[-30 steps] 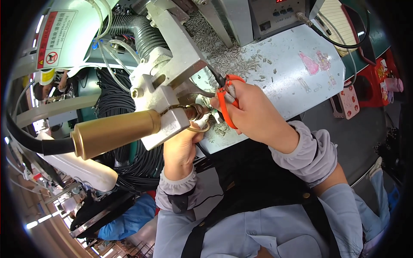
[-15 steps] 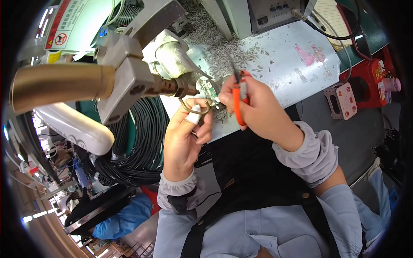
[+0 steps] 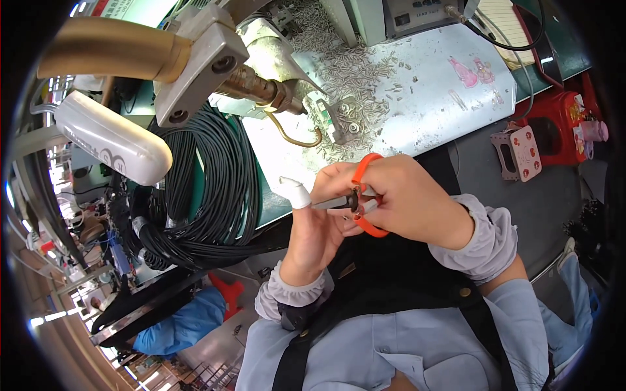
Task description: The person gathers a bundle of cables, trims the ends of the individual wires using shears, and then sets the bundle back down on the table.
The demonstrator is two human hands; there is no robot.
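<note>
My right hand (image 3: 414, 199) grips a pair of orange-handled pliers (image 3: 334, 202), handles spread apart and grey jaws pointing left. Close against it is my left hand (image 3: 310, 238), fingers curled in, with a white cover (image 3: 297, 193) on one digit beside the jaw tips. What those fingers hold, if anything, is hidden. Both hands are in front of the metal worktop's near edge, below the machine's nozzle (image 3: 297, 106). Beyond them sits a small metal fixture (image 3: 339, 124) with a green part on it.
Many small silvery metal pieces (image 3: 365, 81) cover the worktop (image 3: 443, 107). A thin curved brass tube (image 3: 290, 137) hangs below the nozzle. Coiled black cable (image 3: 218, 176) lies to the left, beside a white rounded lamp-like unit (image 3: 111, 140). A red stool (image 3: 554, 140) stands at right.
Both hands have drawn back from the fixture toward my body. The pliers have turned from pointing away to pointing left, at my left hand, and their handles have spread.
</note>
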